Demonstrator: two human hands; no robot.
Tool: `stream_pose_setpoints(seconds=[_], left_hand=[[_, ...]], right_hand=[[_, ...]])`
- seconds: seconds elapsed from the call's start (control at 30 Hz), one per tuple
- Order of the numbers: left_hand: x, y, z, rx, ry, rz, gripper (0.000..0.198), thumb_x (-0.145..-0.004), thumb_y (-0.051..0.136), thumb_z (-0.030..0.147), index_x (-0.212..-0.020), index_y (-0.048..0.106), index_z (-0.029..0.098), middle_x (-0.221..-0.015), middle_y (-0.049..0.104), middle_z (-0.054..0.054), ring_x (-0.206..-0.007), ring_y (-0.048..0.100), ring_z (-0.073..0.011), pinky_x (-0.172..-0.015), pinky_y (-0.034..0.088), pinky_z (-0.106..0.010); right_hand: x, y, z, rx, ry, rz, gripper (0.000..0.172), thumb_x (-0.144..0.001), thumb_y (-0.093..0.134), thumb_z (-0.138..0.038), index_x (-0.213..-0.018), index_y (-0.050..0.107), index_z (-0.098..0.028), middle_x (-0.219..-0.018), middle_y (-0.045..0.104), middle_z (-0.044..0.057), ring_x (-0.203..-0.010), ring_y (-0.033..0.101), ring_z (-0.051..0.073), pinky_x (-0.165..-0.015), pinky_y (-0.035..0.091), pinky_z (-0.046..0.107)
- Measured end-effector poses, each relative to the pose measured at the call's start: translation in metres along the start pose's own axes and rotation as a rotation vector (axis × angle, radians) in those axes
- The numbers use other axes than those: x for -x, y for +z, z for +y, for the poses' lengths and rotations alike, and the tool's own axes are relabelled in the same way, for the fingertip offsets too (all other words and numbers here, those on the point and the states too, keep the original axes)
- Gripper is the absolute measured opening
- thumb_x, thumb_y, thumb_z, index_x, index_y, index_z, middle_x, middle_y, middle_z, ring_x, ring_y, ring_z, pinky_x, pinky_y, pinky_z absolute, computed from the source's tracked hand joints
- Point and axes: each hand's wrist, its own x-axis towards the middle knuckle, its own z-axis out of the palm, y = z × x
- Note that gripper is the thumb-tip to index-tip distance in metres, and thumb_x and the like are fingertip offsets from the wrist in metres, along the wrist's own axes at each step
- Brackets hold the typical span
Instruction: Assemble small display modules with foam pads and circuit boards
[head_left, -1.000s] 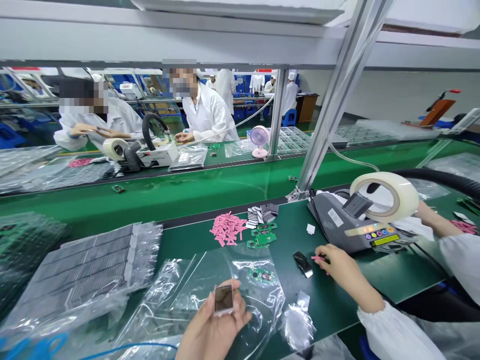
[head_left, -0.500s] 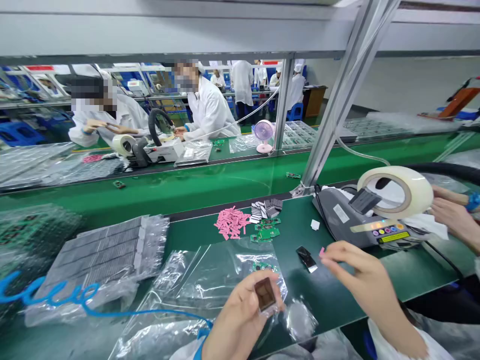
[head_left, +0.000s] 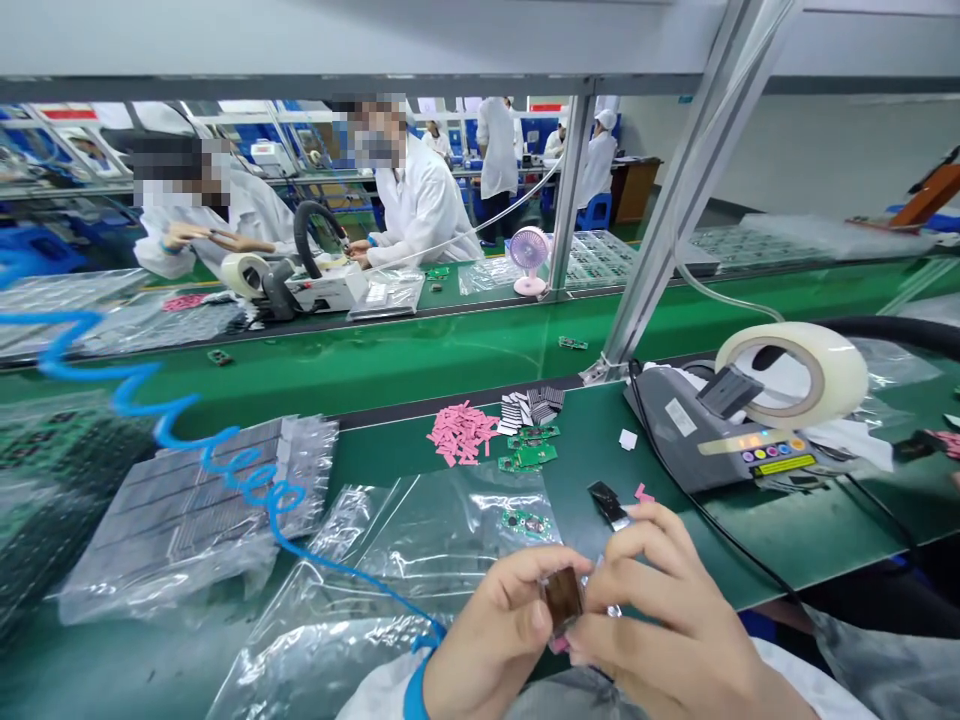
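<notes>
My left hand [head_left: 499, 625] grips a small square module with a dark brown face [head_left: 562, 600] between thumb and fingers, low in the middle of the view. At its right side my right hand [head_left: 660, 610] is closed, its thumb and fingertips pinching a small pink strip [head_left: 559, 645] against the module's lower edge. Just beyond the right fingers lie a black piece [head_left: 606, 502] and other pink strips [head_left: 643, 493]. A blue coiled cord [head_left: 330, 560] runs to the band on my left wrist.
Pink strips [head_left: 461, 432], black-and-white strips [head_left: 540, 405] and green circuit boards [head_left: 529, 457] lie behind a clear plastic bag [head_left: 420, 540]. A grey tape dispenser [head_left: 697, 440] stands right, stacked trays [head_left: 210, 500] left. A metal post [head_left: 675, 200] rises behind; co-workers sit across the green conveyor [head_left: 450, 350].
My right hand has moved left and down to the module, bringing the pink strip to its lower edge. The blue cord has swung upward. A co-worker's hand at the right has left the view.
</notes>
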Motion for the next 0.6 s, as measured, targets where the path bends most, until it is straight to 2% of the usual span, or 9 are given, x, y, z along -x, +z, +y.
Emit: stream_pose_setpoints(seconds=[0.1,0.17,0.2,0.23,0.27,0.37,0.43,0.5,0.6], left_hand=[[0.002,-0.006,-0.001,-0.005,0.014,0.053,0.047,-0.057,0.08,0.045,-0.094,0.073,0.018,-0.074,0.064,-0.003,-0.063,0.048,-0.0097,-0.061,0.035,-0.021],[0.005,-0.01,0.002,-0.025,0.022,0.08,0.045,-0.056,0.08,0.045,-0.093,0.073,0.02,-0.077,0.066,-0.004,-0.071,0.053,-0.0131,-0.067,0.037,-0.023],[0.007,-0.013,0.004,-0.038,0.028,0.094,0.045,-0.056,0.08,0.045,-0.093,0.073,0.021,-0.079,0.067,-0.004,-0.074,0.055,-0.0144,-0.07,0.038,-0.024],[0.008,-0.015,0.006,-0.054,0.037,0.106,0.044,-0.057,0.08,0.046,-0.093,0.073,0.021,-0.079,0.067,-0.004,-0.076,0.056,-0.0152,-0.072,0.039,-0.025],[0.01,-0.017,0.007,-0.07,0.047,0.115,0.044,-0.057,0.079,0.047,-0.093,0.073,0.022,-0.079,0.068,-0.004,-0.077,0.056,-0.0158,-0.075,0.039,-0.026],[0.015,-0.021,0.011,-0.102,0.072,0.141,0.044,-0.059,0.077,0.049,-0.094,0.073,0.023,-0.079,0.068,-0.004,-0.079,0.057,-0.0171,-0.08,0.04,-0.028],[0.018,-0.022,0.011,-0.103,0.07,0.15,0.044,-0.06,0.076,0.05,-0.094,0.072,0.023,-0.078,0.069,-0.004,-0.08,0.057,-0.0177,-0.08,0.04,-0.028],[0.02,-0.024,0.01,-0.095,0.058,0.155,0.045,-0.06,0.076,0.05,-0.095,0.072,0.023,-0.078,0.069,-0.004,-0.08,0.058,-0.0179,-0.079,0.041,-0.028],[0.021,-0.026,0.008,-0.078,0.044,0.132,0.043,-0.06,0.077,0.048,-0.094,0.072,0.022,-0.079,0.07,-0.005,-0.079,0.059,-0.0178,-0.078,0.042,-0.028]], right_hand=[[0.003,0.004,0.0,0.075,-0.036,0.105,0.022,-0.082,0.057,-0.013,-0.067,0.065,-0.027,-0.06,0.06,-0.006,-0.062,0.047,0.011,-0.093,0.031,0.039],[0.01,0.005,0.014,0.082,-0.074,0.048,0.009,-0.083,0.061,-0.024,-0.078,0.067,-0.029,-0.067,0.063,-0.005,-0.065,0.053,0.012,-0.092,0.034,0.038],[0.015,0.007,0.027,0.075,-0.036,0.016,0.01,-0.086,0.057,-0.033,-0.085,0.067,-0.03,-0.072,0.065,-0.004,-0.069,0.056,0.012,-0.09,0.038,0.037],[0.021,0.01,0.044,0.05,0.01,0.017,0.021,-0.09,0.048,-0.041,-0.09,0.066,-0.03,-0.074,0.065,-0.002,-0.072,0.058,0.014,-0.087,0.042,0.037],[0.026,0.014,0.066,0.094,0.221,-0.025,0.029,-0.093,0.039,-0.042,-0.093,0.066,-0.031,-0.08,0.066,-0.001,-0.078,0.06,0.014,-0.084,0.045,0.033],[0.037,0.031,0.142,0.227,0.542,-0.09,0.031,-0.096,0.036,-0.03,-0.109,0.06,-0.018,-0.108,0.062,0.012,-0.092,0.061,0.018,-0.08,0.049,0.035],[0.04,0.044,0.184,0.272,0.679,-0.165,0.026,-0.092,0.049,-0.032,-0.111,0.057,-0.017,-0.115,0.059,0.009,-0.095,0.06,0.018,-0.08,0.051,0.037],[0.042,0.053,0.21,0.283,0.763,-0.236,0.025,-0.09,0.054,-0.032,-0.109,0.057,-0.018,-0.116,0.058,0.008,-0.096,0.06,0.018,-0.082,0.051,0.038],[0.046,0.058,0.222,0.251,0.817,-0.31,0.023,-0.09,0.054,-0.032,-0.108,0.058,-0.017,-0.112,0.06,0.006,-0.094,0.06,0.017,-0.082,0.051,0.038]])
